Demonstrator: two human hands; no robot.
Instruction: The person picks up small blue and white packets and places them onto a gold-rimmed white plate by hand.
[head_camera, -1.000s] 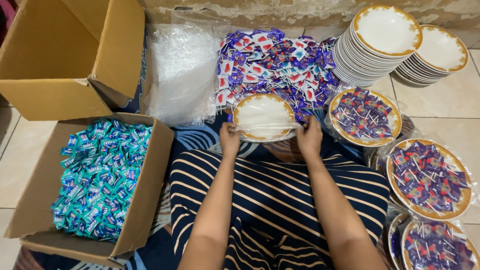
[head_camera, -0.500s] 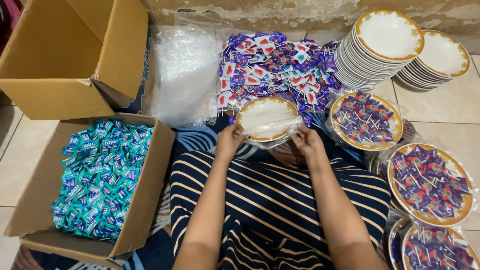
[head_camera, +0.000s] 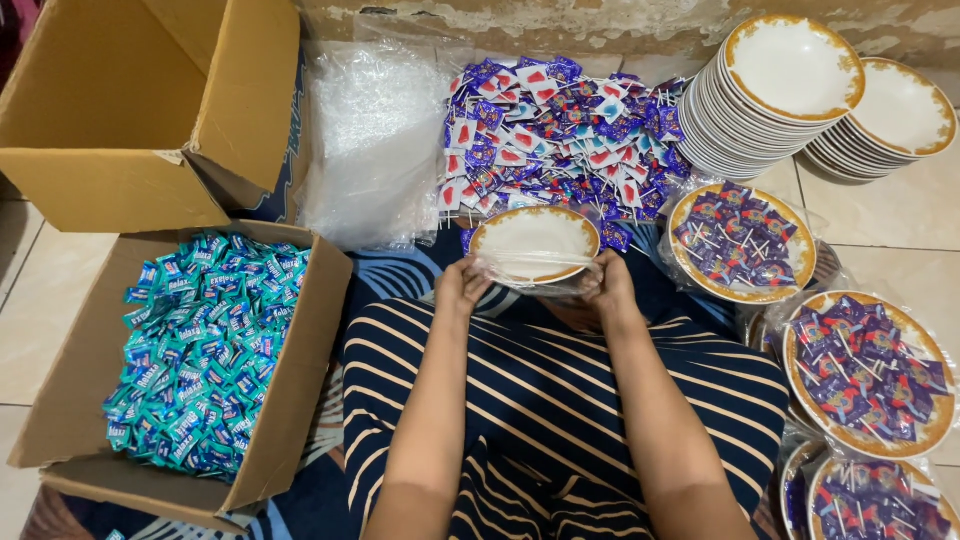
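At the far left sits an open cardboard box (head_camera: 190, 360) packed with teal candy sachets, and above it a second, empty cardboard box (head_camera: 130, 110) tipped on its side. Next comes a heap of clear plastic bags (head_camera: 375, 140) on the floor, then a spread of purple-wrapped lollipops (head_camera: 560, 130).

In the middle, over the striped lap, the person holds a gold-rimmed plate (head_camera: 535, 243) that looks to be inside a thin clear bag. The left hand (head_camera: 462, 285) pinches the film at the plate's near left edge; the right hand (head_camera: 605, 280) does the same at the near right edge, fingers curled tight on the plastic. Both forearms run straight up from the lap, elbows tucked, wrists bent slightly inward.

To handle it well, I'd say keep the plate level and pull the film evenly from both sides so it doesn't bunch or tear.

Further right stand two stacks of empty plates (head_camera: 790, 90) and several bagged plates filled with lollipops (head_camera: 742, 240).
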